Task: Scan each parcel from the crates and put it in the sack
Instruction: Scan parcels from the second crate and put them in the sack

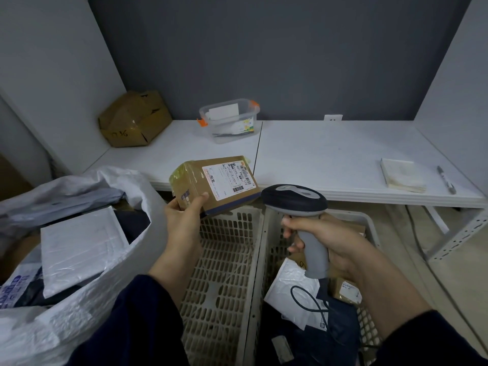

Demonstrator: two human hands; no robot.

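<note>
A brown cardboard parcel with a white label [216,184] is being held just beside a grey and black handheld scanner [294,199]
The parcel is being pinched at its near left corner by the thumb and fingers of the left hand [184,215], above the far edge of a beige perforated plastic crate [224,260]; the scanner's handle is being clasped by the curled right hand [324,241] over a second beige crate [371,228]; an open white woven sack [79,299] is being seen at the left

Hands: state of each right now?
Left hand: holds the box.
Right hand: grips the scanner.
</note>
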